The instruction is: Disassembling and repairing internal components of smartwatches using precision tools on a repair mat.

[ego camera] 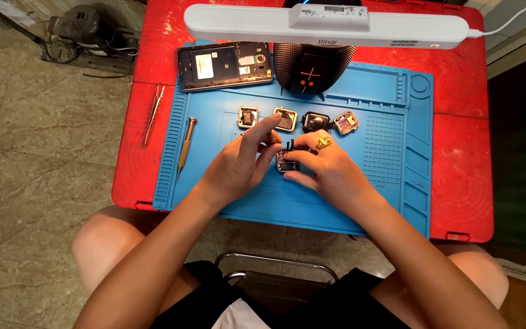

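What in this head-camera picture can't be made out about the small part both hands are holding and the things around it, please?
- Small dark part: mostly covered by the left hand and right hand; its kind is unclear.
- Dark speaker: top hidden behind the white lamp bar.
- Four small square parts: too small for detail.
- Red table: far edge cut off by the frame's top.

Table: we log a red table point(464, 158).
On it: blue mat point(391, 201), tweezers point(152, 113), our lamp point(327, 25).
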